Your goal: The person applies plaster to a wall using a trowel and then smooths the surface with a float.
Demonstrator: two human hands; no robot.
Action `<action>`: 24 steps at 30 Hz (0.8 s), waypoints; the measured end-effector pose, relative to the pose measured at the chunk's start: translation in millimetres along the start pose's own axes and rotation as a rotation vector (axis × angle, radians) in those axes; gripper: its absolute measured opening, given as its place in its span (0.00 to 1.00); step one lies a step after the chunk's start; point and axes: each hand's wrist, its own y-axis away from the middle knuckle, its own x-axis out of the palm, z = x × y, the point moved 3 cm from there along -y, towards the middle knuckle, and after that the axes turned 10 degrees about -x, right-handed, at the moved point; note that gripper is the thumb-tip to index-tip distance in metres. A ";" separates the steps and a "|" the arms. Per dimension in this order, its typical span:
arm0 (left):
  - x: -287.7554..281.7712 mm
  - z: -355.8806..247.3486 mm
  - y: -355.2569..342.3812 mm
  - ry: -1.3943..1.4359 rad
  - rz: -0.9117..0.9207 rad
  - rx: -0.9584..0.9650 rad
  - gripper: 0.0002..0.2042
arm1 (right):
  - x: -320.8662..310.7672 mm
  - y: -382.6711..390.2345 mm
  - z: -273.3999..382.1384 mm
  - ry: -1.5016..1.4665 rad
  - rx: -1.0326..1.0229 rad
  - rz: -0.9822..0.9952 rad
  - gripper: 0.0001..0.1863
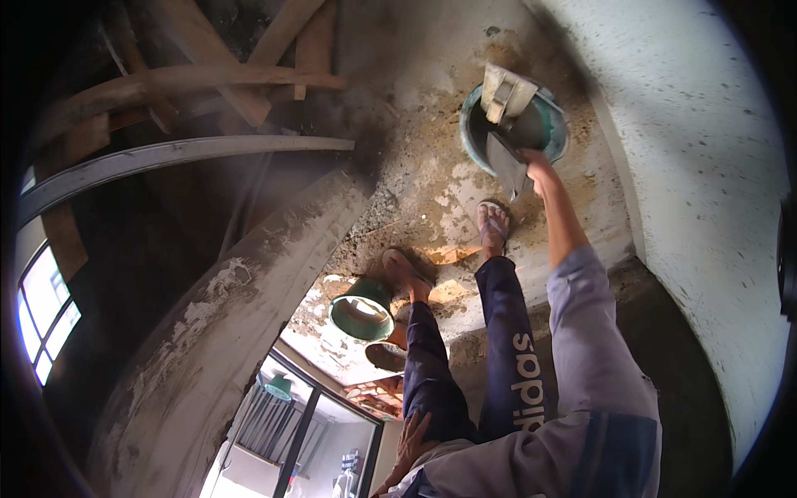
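Observation:
Far out in front, my right hand (540, 172) is closed around a flat grey plastering trowel (506, 164), held at the near rim of a round green tub (473, 133). Grey mortar (528, 130) shows inside the tub. Across the tub's far rim leans a pale, mortar-crusted hand float (509, 90), its handle facing up; no hand touches it. My left hand (410, 444) rests low on my left thigh, fingers stretched out and holding nothing.
A green bucket (362, 309) stands by my left foot, with another mortar-stained container (386, 357) beside it. Rough plaster ledge (241, 307) and wooden beams (207, 79) lie left. A speckled white wall (689, 166) rises right. Mortar debris covers the floor (432, 166).

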 end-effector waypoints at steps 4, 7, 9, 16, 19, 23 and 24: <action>8.1 67.5 -22.2 0.556 -0.003 0.024 0.38 | -48.7 122.7 -16.2 -0.730 0.266 -0.178 0.21; -33.3 158.1 -26.4 -0.009 -0.347 0.173 0.29 | -56.9 233.1 55.2 -0.799 0.104 -0.086 0.22; -69.5 176.6 -17.2 0.000 -0.630 0.008 0.28 | -49.0 315.3 120.4 -0.825 -0.024 0.006 0.22; -303.0 174.7 138.6 0.864 -2.201 0.186 0.28 | -3.3 519.1 327.7 -0.692 -0.861 0.285 0.29; -378.0 113.0 278.3 0.679 -2.471 0.375 0.36 | 16.7 680.1 426.4 -0.054 -1.750 -0.144 0.32; -400.0 88.1 367.7 0.579 -2.627 0.638 0.37 | 62.2 897.4 498.8 0.439 -2.395 -0.764 0.27; -405.2 89.2 375.9 0.555 -2.640 0.656 0.37 | 84.0 939.4 515.2 0.419 -2.502 -0.827 0.27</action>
